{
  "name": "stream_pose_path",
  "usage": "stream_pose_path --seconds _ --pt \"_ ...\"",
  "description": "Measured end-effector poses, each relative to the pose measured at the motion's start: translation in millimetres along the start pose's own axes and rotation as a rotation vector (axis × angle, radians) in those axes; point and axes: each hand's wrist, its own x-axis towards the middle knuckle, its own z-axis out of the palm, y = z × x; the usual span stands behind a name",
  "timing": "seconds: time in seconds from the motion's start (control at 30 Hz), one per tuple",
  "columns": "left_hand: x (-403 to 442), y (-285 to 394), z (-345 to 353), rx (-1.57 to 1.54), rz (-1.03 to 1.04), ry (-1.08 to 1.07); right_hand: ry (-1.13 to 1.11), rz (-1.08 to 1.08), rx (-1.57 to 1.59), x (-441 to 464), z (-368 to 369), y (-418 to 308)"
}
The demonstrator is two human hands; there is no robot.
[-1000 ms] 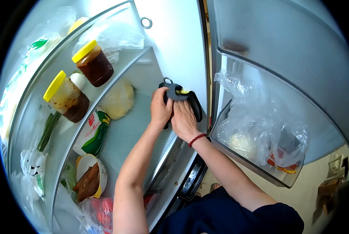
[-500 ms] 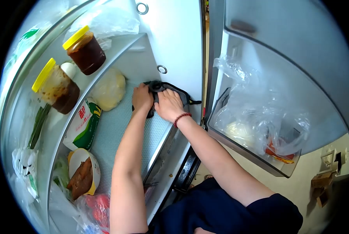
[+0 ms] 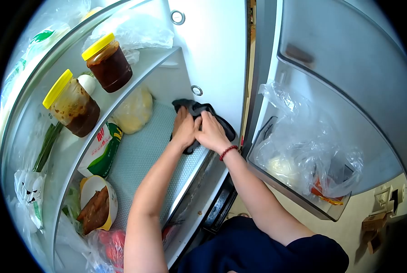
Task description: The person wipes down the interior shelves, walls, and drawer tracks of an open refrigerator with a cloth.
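Note:
A dark grey cloth (image 3: 221, 122) with black edging lies bunched on the patterned mat (image 3: 142, 152) of a fridge shelf, against the inner side wall. My left hand (image 3: 184, 127) is closed on its left part, with the fingertips partly hidden in the folds. Close beside it, my right hand (image 3: 211, 133) has bent fingers gripping the middle of the cloth; a red bead bracelet (image 3: 228, 152) circles that wrist. The two hands touch or nearly touch at the thumbs.
Two yellow-lidded jars (image 3: 108, 66) stand on the shelf above. Below are a bagged pale round item (image 3: 134, 111), a green-and-white packet (image 3: 101, 150), a bowl (image 3: 111, 193) with brown food and a red bag (image 3: 112, 245). The open door's bin (image 3: 294, 193) holds plastic bags.
Both hands have drawn closer together and gather the cloth, which is more bunched now. My right fingers, flatter before, are bent. The view has shifted slightly.

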Motion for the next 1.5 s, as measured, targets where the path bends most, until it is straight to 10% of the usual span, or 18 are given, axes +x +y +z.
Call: stream_pose_path --seconds 0.13,0.3,0.57,0.63,0.83,1.17,1.3,1.4,1.5 --pt "18 0 -9 -0.108 -0.213 -0.131 0.046 -0.015 0.057 13 10 -3" --pt "27 20 -20 -0.347 0.068 0.210 0.434 -0.408 0.066 3 2 -15" --pt "11 10 6 -0.218 -0.022 0.241 0.122 -0.044 0.355 20 12 22" --pt "12 0 -19 -0.139 -0.295 -0.305 0.044 0.065 0.161 28 8 14" --pt "-12 12 -79 0.632 -0.330 -0.564 -0.051 -0.331 -0.484 -34 29 -28" --pt "25 -83 -3 0.358 -0.203 0.122 -0.084 -0.261 -0.342 -11 47 -13" --pt "18 -58 -23 0.253 -0.148 -0.085 -0.105 -0.212 -0.241 -18 31 -20" --pt "-10 -66 -6 0.147 0.297 -0.051 -0.033 -0.275 -0.258 -30 28 -24" --pt "-17 -43 -35 0.200 0.010 -0.082 0.003 -0.352 -0.213 -47 22 -24"
